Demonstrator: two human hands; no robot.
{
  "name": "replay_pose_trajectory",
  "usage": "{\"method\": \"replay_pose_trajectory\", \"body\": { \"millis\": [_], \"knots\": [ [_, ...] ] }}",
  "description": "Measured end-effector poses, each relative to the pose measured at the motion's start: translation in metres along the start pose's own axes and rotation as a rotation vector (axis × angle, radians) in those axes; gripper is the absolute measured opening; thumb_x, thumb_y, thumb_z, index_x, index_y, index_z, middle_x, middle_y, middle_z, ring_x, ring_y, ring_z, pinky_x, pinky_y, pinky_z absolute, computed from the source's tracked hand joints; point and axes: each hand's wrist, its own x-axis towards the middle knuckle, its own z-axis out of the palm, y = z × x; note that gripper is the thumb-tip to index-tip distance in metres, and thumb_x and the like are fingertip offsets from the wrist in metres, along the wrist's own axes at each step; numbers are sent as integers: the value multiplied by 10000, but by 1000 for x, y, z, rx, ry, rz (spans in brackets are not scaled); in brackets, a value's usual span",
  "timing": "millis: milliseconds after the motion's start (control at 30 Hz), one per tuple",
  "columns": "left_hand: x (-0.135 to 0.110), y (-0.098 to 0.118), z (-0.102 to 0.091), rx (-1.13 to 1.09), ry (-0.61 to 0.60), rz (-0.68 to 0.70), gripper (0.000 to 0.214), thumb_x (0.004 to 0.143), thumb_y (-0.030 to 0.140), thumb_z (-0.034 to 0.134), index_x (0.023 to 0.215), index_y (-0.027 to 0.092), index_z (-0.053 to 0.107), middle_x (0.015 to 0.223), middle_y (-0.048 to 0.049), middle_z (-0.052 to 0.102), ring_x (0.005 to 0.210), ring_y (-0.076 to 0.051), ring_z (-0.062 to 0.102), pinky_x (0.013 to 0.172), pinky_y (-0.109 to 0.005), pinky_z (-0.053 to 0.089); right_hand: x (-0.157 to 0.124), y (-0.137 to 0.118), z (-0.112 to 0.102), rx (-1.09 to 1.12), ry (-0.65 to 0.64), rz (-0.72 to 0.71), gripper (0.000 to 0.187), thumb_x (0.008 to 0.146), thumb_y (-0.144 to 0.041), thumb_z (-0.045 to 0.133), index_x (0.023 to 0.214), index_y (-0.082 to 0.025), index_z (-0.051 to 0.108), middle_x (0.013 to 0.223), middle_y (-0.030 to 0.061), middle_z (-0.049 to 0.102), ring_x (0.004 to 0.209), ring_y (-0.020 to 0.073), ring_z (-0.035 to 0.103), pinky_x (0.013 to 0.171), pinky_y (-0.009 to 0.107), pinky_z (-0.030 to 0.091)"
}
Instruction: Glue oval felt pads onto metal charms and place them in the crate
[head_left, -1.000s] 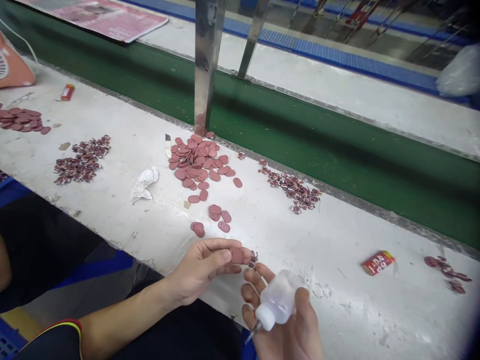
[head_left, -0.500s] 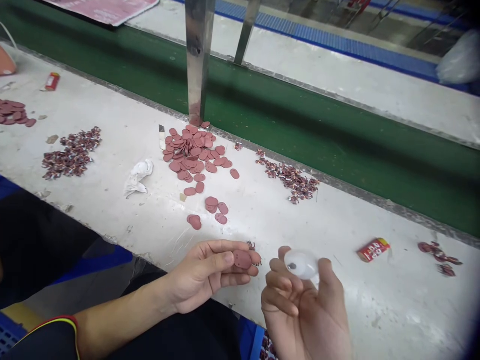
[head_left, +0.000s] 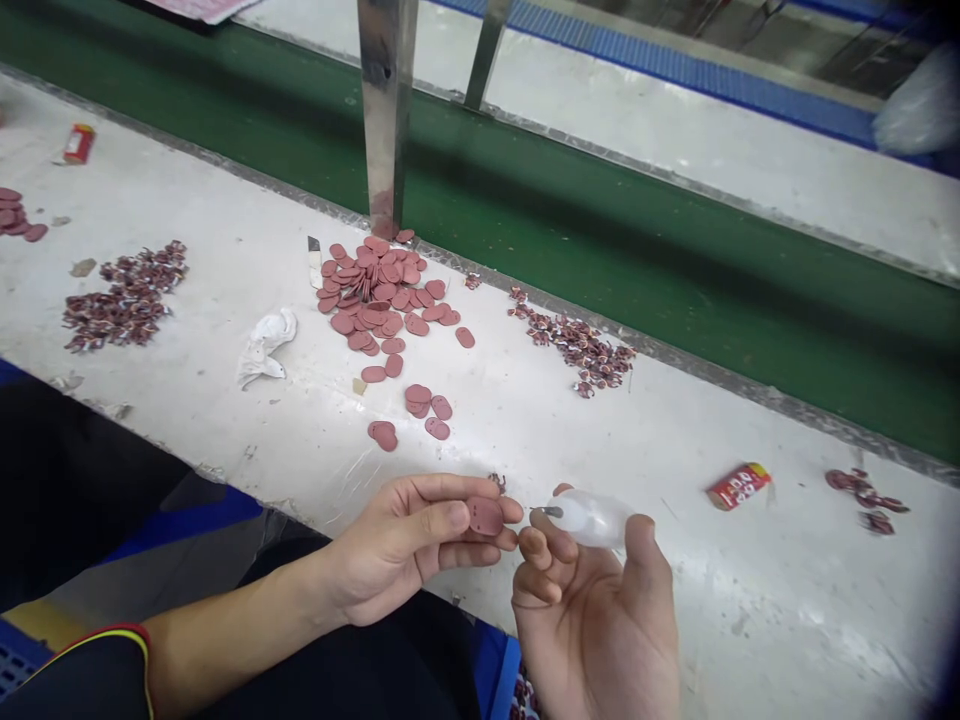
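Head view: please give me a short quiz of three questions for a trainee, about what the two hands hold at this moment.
1. True or false: the left hand pinches a red oval piece between thumb and fingers.
2. What does the right hand hold? A) scissors B) a clear squeeze bottle C) a brush
3. Fill the gap: the bottle's metal nozzle points toward the ____ hand.
Key: 1 true; 2 B; 3 left.
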Motion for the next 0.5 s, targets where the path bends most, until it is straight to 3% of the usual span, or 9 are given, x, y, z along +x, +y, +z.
{"method": "replay_pose_trajectory", "body": {
  "millis": [167, 333, 500],
  "knots": [
    [-3, 0, -1, 12, 3, 5, 237, 920, 235, 716, 1143, 179, 774, 1196, -101, 780, 1052, -180, 743, 951, -267, 569, 1, 2, 0, -39, -44, -31, 436, 625, -507, 905, 676, -170, 634, 599, -10, 612, 586, 132, 676, 405, 127, 488],
    [-4, -1, -1, 11, 16, -3, 253, 899, 267, 747, 1136, 186, 777, 1200, -104, 778, 1058, -189, 741, 949, -276, 567, 0, 3, 2, -36, -24, -43, 450, 570, -504, 940, 715, -165, 682, 591, -16, 610, 572, 131, 666, 399, 134, 485],
    [-3, -2, -1, 11, 12, -3, 256, 892, 274, 755, 1131, 185, 778, 1187, -104, 783, 1053, -192, 742, 954, -285, 566, -2, 3, 1, -24, -25, -78, 467, 599, -512, 928, 881, -180, 760, 590, -26, 615, 559, 117, 654, 406, 130, 484]
  ]
}}
